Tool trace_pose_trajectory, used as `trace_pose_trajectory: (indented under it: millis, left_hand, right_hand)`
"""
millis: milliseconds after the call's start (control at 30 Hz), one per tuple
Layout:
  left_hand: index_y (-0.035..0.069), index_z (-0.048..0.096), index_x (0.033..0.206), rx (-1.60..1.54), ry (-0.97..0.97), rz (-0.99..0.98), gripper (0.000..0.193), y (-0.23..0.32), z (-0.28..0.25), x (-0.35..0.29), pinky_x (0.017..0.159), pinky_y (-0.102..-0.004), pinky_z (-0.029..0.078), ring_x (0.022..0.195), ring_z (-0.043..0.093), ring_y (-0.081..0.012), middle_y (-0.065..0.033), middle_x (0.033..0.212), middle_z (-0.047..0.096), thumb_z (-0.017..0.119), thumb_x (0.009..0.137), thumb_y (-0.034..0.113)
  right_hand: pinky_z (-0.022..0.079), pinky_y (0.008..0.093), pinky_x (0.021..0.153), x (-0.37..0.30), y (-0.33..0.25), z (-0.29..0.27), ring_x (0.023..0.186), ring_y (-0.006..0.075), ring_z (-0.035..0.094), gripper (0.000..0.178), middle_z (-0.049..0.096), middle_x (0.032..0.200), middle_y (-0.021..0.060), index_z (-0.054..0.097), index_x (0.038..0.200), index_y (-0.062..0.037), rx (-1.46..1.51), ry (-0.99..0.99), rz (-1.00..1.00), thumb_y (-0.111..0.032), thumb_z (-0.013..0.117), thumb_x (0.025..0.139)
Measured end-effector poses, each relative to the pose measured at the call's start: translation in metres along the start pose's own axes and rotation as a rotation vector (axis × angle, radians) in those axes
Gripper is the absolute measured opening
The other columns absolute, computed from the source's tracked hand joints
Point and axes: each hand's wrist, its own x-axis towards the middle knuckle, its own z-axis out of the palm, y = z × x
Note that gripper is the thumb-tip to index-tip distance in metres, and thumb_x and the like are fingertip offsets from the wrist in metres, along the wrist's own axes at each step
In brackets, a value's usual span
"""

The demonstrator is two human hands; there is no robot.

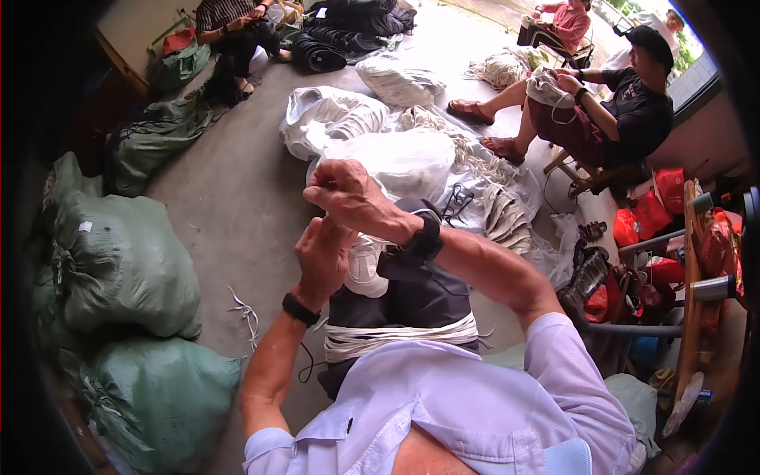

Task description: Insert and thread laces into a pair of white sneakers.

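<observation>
Over my lap, a white shoe upper [365, 267] shows its rounded, perforated end below my hands. My left hand [323, 253] is closed at the shoe upper's edge and grips it; part of its fingers is hidden behind my other hand. Just above, my right hand [348, 194] crosses in front with its fingers curled into a pinch. Whatever is between those fingers is too small to make out. A bundle of white laces [402, 332] lies across my dark-clad thighs.
Beyond my knees lie a white plastic bag [400, 162] and a pile of pale shoe pieces [507, 218]. Stuffed green sacks [127, 261] line the left. Loose laces [247, 318] lie on the floor. A wooden-edged rack [690, 317] stands right, near a seated co-worker [633, 103].
</observation>
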Motion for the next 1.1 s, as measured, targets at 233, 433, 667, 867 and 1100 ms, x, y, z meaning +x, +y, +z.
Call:
trace_pose_trajectory:
  millis: [233, 433, 667, 867, 1100]
  left_hand:
    - [0.009, 0.063, 0.096, 0.084, -0.073, 0.041, 0.011, -0.009, 0.008, 0.006, 0.062, -0.0405, 0.052, 0.076, 0.063, -0.0283, -0.0066, 0.092, 0.065, 0.067, 0.086, 0.011]
    - [0.009, 0.064, 0.087, 0.089, -0.333, -0.106, 0.008, -0.019, 0.005, 0.023, 0.062, -0.0438, 0.052, 0.073, 0.067, -0.0321, -0.0091, 0.086, 0.064, 0.063, 0.090, 0.017]
    - [0.008, 0.063, 0.082, 0.143, -0.606, -0.073, 0.013, -0.021, -0.007, 0.032, 0.065, -0.0437, 0.052, 0.074, 0.066, -0.0316, -0.0089, 0.083, 0.062, 0.061, 0.090, 0.017]
    - [0.008, 0.064, 0.082, 0.234, -0.807, 0.047, 0.011, -0.025, -0.009, 0.040, 0.067, -0.0444, 0.053, 0.076, 0.066, -0.0323, -0.0090, 0.085, 0.063, 0.058, 0.089, 0.014]
    - [0.008, 0.065, 0.081, 0.290, -0.861, 0.178, 0.007, -0.022, -0.004, 0.049, 0.066, -0.0446, 0.053, 0.075, 0.068, -0.0318, -0.0097, 0.085, 0.064, 0.058, 0.084, 0.009]
  right_hand:
    - [0.047, 0.0282, 0.060, -0.003, 0.016, -0.013, 0.067, 0.0092, 0.054, 0.021, 0.061, 0.072, 0.0036, 0.064, 0.089, 0.0029, -0.006, -0.096, -0.151, -0.018, 0.067, 0.088]
    - [0.045, 0.0406, 0.082, -0.025, 0.083, -0.050, 0.090, 0.0280, 0.057, 0.016, 0.059, 0.092, 0.0113, 0.064, 0.089, -0.0046, -0.770, -0.007, -0.320, -0.021, 0.067, 0.087]
    - [0.043, 0.0399, 0.084, -0.038, 0.108, -0.060, 0.092, 0.0295, 0.052, 0.014, 0.056, 0.092, 0.0102, 0.060, 0.084, -0.0053, -0.658, -0.001, -0.457, -0.016, 0.068, 0.086]
    - [0.042, 0.0440, 0.087, -0.041, 0.107, -0.057, 0.096, 0.0334, 0.053, 0.011, 0.057, 0.096, 0.0144, 0.060, 0.085, -0.0042, -0.636, -0.043, -0.428, -0.013, 0.065, 0.087]
    - [0.042, 0.0403, 0.087, -0.044, 0.118, -0.052, 0.093, 0.0302, 0.050, 0.011, 0.055, 0.095, 0.0098, 0.056, 0.087, -0.0048, -0.608, 0.049, -0.524, -0.009, 0.067, 0.085]
